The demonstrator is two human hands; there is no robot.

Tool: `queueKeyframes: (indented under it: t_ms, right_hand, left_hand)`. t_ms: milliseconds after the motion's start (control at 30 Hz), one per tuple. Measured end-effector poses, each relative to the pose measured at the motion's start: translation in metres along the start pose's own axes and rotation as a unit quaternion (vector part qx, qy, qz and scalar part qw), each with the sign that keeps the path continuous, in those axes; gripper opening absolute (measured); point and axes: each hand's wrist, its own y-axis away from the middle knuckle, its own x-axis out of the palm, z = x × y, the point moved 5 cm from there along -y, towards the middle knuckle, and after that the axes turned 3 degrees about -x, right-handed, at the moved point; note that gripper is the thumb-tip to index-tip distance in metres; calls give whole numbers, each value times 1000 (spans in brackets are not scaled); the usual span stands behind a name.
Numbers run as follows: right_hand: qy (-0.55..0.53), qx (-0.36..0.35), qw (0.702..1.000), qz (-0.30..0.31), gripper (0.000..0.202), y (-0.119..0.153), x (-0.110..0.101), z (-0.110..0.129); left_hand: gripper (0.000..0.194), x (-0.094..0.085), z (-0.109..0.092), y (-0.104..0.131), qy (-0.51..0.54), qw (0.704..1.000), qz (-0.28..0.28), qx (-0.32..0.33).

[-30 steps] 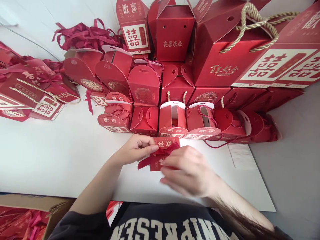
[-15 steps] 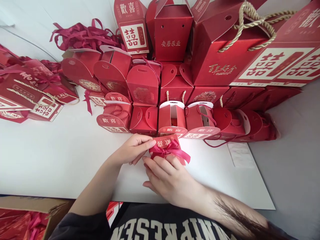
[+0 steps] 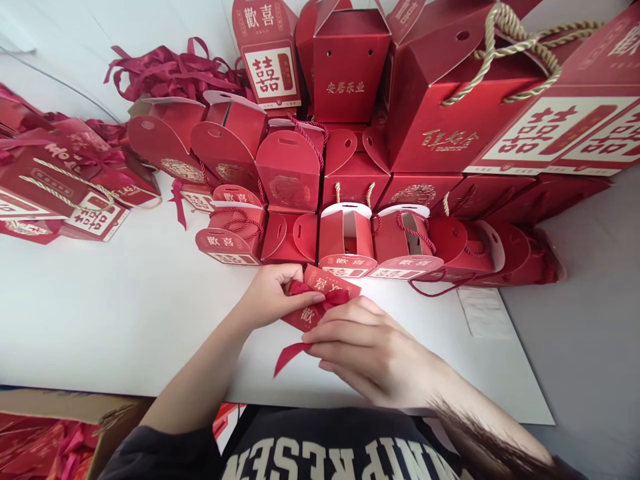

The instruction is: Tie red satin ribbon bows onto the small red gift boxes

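A small red box [image 3: 306,316] with pale characters is tilted between my hands over the white table, just in front of the row of boxes. A dark pink ribbon bow [image 3: 334,300] lies across its top. My left hand [image 3: 275,293] pinches a loop of the ribbon at the box's left side, thumb on top. My right hand [image 3: 367,343] is closed round the bow's right part and the box's near edge, fingers together. One ribbon tail [image 3: 290,357] hangs down to the left from beneath the right fingertips.
Red gift boxes [image 3: 290,237] stand in rows behind my hands, with larger rope-handled ones [image 3: 450,127] at the back right. Ribbons [image 3: 175,73] are heaped at the back left. More boxes [image 3: 95,213] lie left. A cardboard carton [image 3: 115,423] sits below the table's front left edge.
The small box has turned at an angle. My left thumb has moved right onto the ribbon, my right hand has shifted right, and a ribbon tail now shows at lower left.
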Motion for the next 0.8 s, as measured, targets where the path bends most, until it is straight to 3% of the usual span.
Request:
queueKeyframes:
  t_ms: [233, 300, 367, 467, 533, 700, 800]
  right_hand:
    - [-144, 22, 981, 128, 16, 18, -3, -10]
    - [-228, 15, 965, 127, 14, 22, -8, -10]
    - [-301, 80, 947, 77, 20, 25, -16, -19]
    - [-313, 275, 909, -16, 27, 31, -23, -46]
    - [-310, 349, 884, -26, 29, 33, -20, -58]
    - [-353, 396, 846, 48, 25, 31, 1, -71]
    - [-376, 401, 833, 62, 28, 30, 5, -73]
  left_hand:
    - [55, -1, -2, 2, -65, 998, -14, 1]
    - [55, -1, -1, 3, -70, 997, -7, -7]
    - [55, 0, 0, 4, -64, 998, 12, -16]
    - [48, 2, -2, 7, -42, 998, 41, -17]
    - [36, 4, -5, 8, -25, 998, 57, -4]
    - [20, 7, -13, 9, -24, 997, 65, 39]
    - [18, 9, -15, 9, -41, 997, 56, 38]
